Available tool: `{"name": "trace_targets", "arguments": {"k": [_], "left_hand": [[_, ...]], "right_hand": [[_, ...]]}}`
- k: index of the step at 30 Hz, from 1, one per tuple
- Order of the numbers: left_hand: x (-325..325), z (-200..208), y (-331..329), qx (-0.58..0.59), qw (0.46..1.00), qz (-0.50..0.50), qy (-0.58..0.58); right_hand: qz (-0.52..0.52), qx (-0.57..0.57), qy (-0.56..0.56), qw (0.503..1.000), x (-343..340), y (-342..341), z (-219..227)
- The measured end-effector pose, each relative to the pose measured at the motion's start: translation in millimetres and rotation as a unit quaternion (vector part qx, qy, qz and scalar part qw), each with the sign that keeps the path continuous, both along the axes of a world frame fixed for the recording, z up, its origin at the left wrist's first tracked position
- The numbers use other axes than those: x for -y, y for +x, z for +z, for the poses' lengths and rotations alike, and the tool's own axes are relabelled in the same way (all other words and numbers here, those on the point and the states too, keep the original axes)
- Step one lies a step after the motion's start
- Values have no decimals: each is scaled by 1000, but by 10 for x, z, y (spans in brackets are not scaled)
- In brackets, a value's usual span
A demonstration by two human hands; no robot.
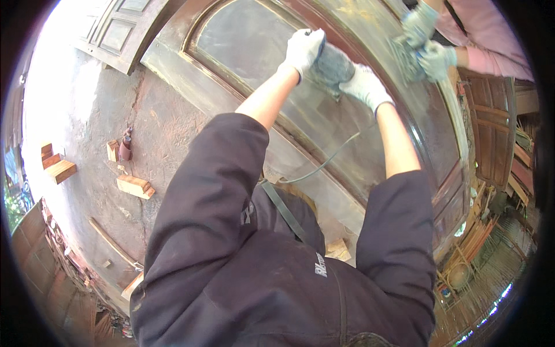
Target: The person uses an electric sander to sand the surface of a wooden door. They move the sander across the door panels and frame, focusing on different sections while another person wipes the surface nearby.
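A wooden door panel (248, 34) with a raised curved moulding lies in front of me, its surface dusty and grey in patches. On it rests a dusty grey power tool that looks like a sander (330, 65). In a white glove, my left hand (303, 51) wraps round the sander's left end. Closed on its right end is my right hand (366, 88), gloved too. The sander's underside is hidden. A thin cable (326, 162) crosses the door toward my body.
At upper right a co-worker's gloved hands (430, 58) hold a second tool (409, 58) on the same door. Wood blocks (134, 186) and a stick (113, 242) lie on the floor at left. More panelled doors (491, 127) stand at right, another (118, 32) at upper left.
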State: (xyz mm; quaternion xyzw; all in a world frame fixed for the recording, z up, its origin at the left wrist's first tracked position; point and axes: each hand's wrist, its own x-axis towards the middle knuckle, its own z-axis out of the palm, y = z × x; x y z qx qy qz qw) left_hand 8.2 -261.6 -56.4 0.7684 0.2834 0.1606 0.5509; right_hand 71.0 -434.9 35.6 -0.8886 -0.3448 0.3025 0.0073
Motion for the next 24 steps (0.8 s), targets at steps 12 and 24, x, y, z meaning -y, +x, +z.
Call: {"name": "trace_targets", "arguments": {"k": [12,24], "left_hand": [[2834,733,-662,31,921,-318,222],[2888,508,-797,118,938,-245,214]], "right_hand": [[-111,17,-20,993,2934,-916,-72],[81,51,-53,994,2895,-439,-64]]}}
